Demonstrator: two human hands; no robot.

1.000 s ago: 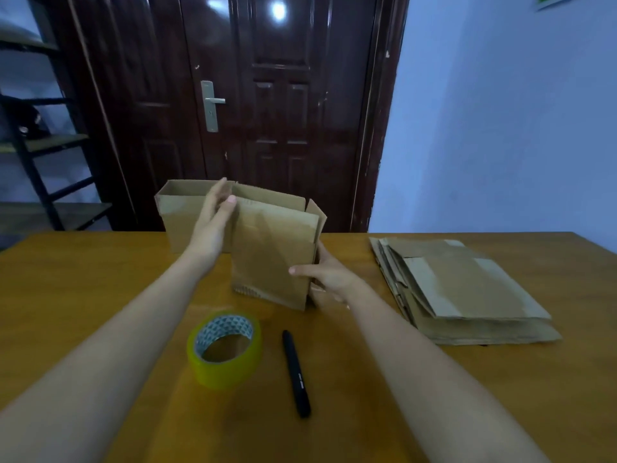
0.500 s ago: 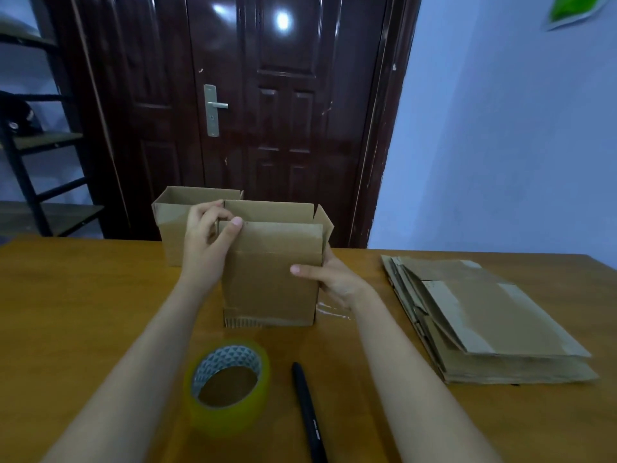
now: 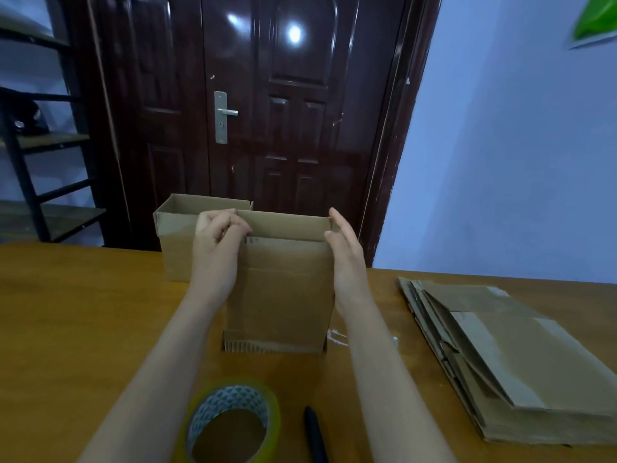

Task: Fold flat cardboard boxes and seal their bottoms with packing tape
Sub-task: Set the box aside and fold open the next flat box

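Observation:
An erected brown cardboard box (image 3: 280, 295) stands upright in the middle of the wooden table (image 3: 73, 312), its top open. My left hand (image 3: 217, 255) grips its upper left corner, fingers curled over the rim. My right hand (image 3: 347, 259) lies flat against the box's right side, fingers straight and pointing up. A second erected box (image 3: 177, 238) stands just behind on the left. A roll of yellowish packing tape (image 3: 230, 426) lies near the table's front edge.
A stack of flat cardboard boxes (image 3: 500, 359) lies on the right of the table. A black marker (image 3: 315, 436) rests beside the tape roll. Behind the table are a dark wooden door (image 3: 267, 111) and a black shelf rack (image 3: 30, 155) at left.
The box has been set upright and square on the table. My right hand slid from the lower right side up to the top right edge, and the fingers straightened.

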